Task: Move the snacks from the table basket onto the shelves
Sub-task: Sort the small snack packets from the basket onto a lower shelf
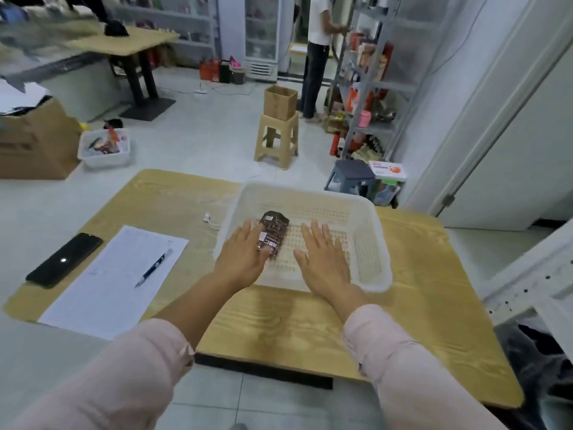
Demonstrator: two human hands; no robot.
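**Clerk:** Where is the snack?

**Inspector:** One dark brown snack packet point(274, 232) lies on the floor of the white basket point(379, 268), in its left half. The basket sits on the wooden table point(294, 330).

**Clerk:** And the hands?

**Inspector:** The left hand point(245, 259) is spread flat with straight fingers over the packet's left edge, gripping nothing. Actual contact cannot be confirmed. The right hand point(325, 259) is likewise flat and wide, over the bare basket floor just right of the packet and apart from it.

**Clerk:** Anything hidden?

**Inspector:** The left hand covers the packet's near left corner. Both pink sleeves are cut off by the bottom edge.

**Clerk:** Any writing?

**Inspector:** The packet carries small pale labels, but they are too blurred to read. The paper sheet point(114, 283) on the table's left has faint, illegible print.

**Clerk:** What surrounds them?

**Inspector:** A pen point(152, 270) rests on the sheet, and a black phone point(63, 260) lies beside it. A white cable end point(210, 220) lies just left of the basket. The stocked metal shelves point(372, 88) stand well beyond the table, with a person in a white top point(317, 41) next to them.
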